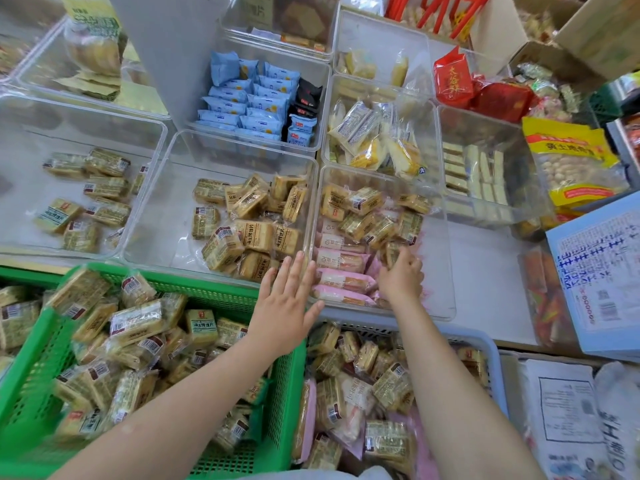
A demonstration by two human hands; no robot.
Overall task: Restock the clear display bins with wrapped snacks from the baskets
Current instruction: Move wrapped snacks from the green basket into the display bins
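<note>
Inside the near clear bin, the right hand curls round a tan wrapped snack, seemingly setting it beside the pink packets. Its partner, the left hand, lies spread with straight fingers against the bin's wall, likely steadying it. Both hands reach over the green basket and blue basket holding more stock.

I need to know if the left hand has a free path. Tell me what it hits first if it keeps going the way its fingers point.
Probably the near clear wall between the two front bins: the left hand lies flat, fingertips already at that edge. Past it lie the tan wrapped snacks. Height above the rim is unclear.
</note>
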